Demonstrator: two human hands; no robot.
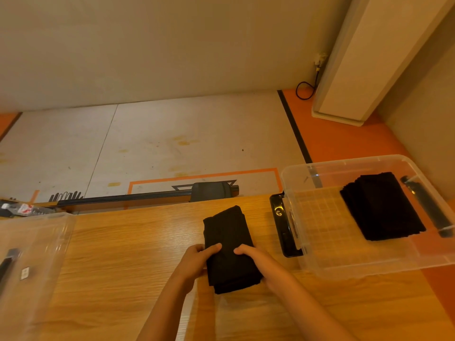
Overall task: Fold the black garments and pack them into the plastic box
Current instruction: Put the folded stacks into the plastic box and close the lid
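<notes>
Nearest to me, item one: the left hand [195, 262], thumb laid over the top of a folded black garment [230, 239] and fingers curled round its left edge, so clamped on the cloth. Item two: the right hand [262, 265], gripping the same garment's right edge, thumb on top. The garment is a narrow folded oblong lying flat on the wooden table [123, 254], near the middle, its far end free of both hands. At the left edge of the table I log a second clear container [37, 244], partly out of view. To the right of the garment stands the plastic box [344, 270], clear, open at the top, with a black handle [283, 225] on the side facing the garment; it is near the garment but not touching it. Inside the box, toward its far right part, lies a stack of folded black garments [381, 207]. Behind the table runs a dark rail [123, 198]. Farther off: pale floor boards [172, 139], a black cable [304, 91] and a white cabinet [369, 57] by the wall.
</notes>
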